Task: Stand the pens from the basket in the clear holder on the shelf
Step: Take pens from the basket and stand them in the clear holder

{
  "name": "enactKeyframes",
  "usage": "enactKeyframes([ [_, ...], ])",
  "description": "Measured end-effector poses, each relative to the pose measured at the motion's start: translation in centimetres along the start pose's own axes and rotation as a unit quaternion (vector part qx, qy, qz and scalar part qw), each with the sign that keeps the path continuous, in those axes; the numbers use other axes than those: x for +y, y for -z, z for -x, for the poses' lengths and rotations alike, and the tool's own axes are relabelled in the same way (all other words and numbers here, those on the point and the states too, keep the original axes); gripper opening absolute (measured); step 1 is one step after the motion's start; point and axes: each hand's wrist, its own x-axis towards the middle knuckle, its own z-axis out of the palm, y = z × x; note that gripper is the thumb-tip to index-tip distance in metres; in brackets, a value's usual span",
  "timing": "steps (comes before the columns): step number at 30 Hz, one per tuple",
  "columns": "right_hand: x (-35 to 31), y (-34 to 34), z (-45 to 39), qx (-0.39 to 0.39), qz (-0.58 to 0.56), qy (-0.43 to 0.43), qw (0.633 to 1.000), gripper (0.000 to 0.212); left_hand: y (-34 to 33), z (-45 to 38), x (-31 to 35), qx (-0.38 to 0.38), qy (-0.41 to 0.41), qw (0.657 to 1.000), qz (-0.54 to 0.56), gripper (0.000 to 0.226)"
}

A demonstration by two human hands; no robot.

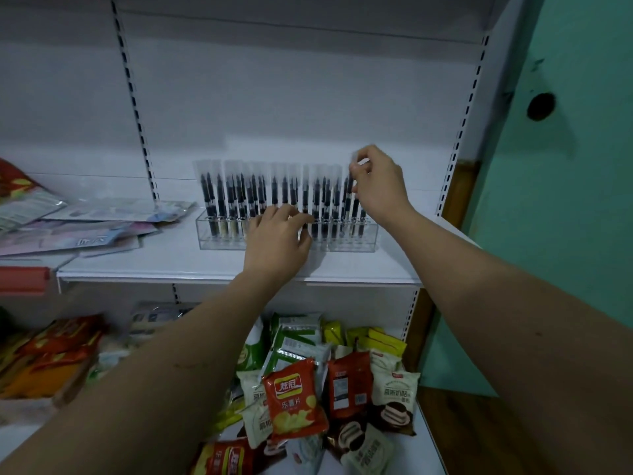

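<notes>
A clear holder [342, 246] stands on the white shelf [171, 265], filled with several upright black pens [239, 193] with frosted caps. My left hand [277, 238] is in front of the holder's middle, its fingers pinching the lower part of one standing pen [305, 190]. My right hand [380, 186] is raised at the holder's right end, fingertips pinching the top of a pen [356, 200] there. The basket is out of view.
Flat plastic packets [85, 224] lie on the shelf to the left of the holder. The lower shelf holds a heap of snack bags [318, 382]. A green wall [565, 166] rises on the right, beyond the shelf's upright post.
</notes>
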Motion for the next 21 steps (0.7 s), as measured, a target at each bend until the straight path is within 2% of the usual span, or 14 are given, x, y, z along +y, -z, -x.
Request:
enactKeyframes([
  [4,0.5,-1.1,0.7,-0.001,0.053,-0.022,0.998,0.016,-0.2,0.1,0.2,0.011,0.009,1.000,0.004,0.030],
  [8,0.1,-1.3,0.6,0.004,0.135,0.001,0.991,0.021,0.0,0.0,0.1,0.001,0.006,1.000,0.000,0.031],
  [11,-0.2,-1.4,0.5,0.012,0.191,0.007,0.981,0.016,0.1,0.0,0.0,-0.005,0.009,1.000,0.001,0.032],
  [16,-0.8,-1.8,0.5,0.016,0.227,-0.012,0.974,0.011,0.2,0.0,0.1,-0.016,0.011,1.000,-0.003,0.033],
  [21,-1.2,-2.2,0.5,0.012,0.240,-0.019,0.970,0.023,0.3,-0.4,-0.3,-0.021,0.002,1.000,-0.018,0.040],
])
